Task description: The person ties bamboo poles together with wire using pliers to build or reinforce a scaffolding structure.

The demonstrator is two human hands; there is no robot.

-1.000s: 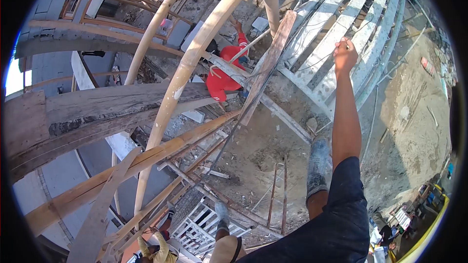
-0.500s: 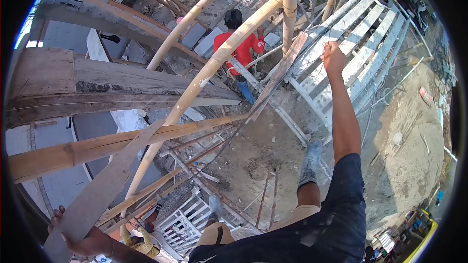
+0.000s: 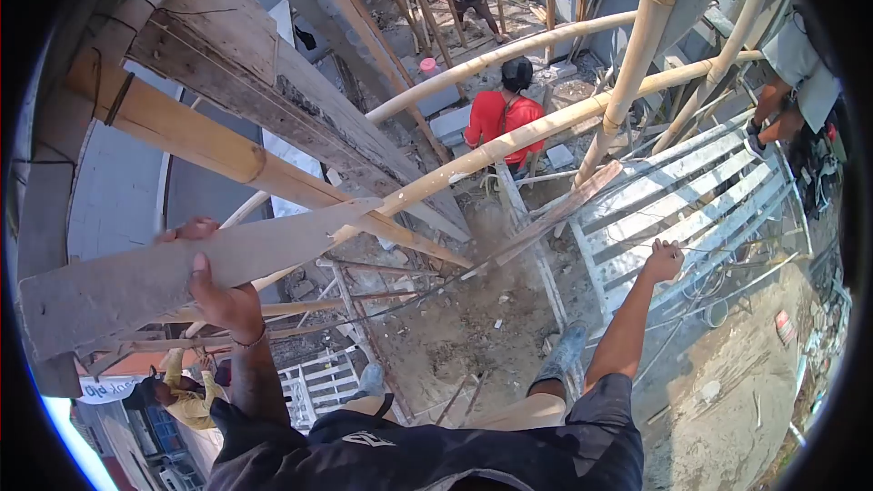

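My left hand (image 3: 223,298) is closed around a flat grey wooden board (image 3: 136,284), thumb on its near face and fingers over the upper edge. The board slants slightly up to the right, and its far end overlaps a bamboo pole (image 3: 209,150) in view. Out to the right, my right hand (image 3: 668,261) is closed on a thin dark wire, most of which is too fine to follow. Behind that hand lies a white slatted metal platform (image 3: 627,218). A narrow weathered plank (image 3: 568,200) runs beside the platform.
Bamboo poles (image 3: 509,141) cross in front of me, and a thick timber beam (image 3: 300,118) slopes down on the left. A person in red (image 3: 505,118) is below; another person's legs (image 3: 777,114) are on the platform. A person in yellow (image 3: 186,400) is lower left. My boots stand high above sandy ground (image 3: 491,318).
The board in my left hand has come up and turned more level. My right hand has lowered in view, still closed. The whole view has tilted and swung left.
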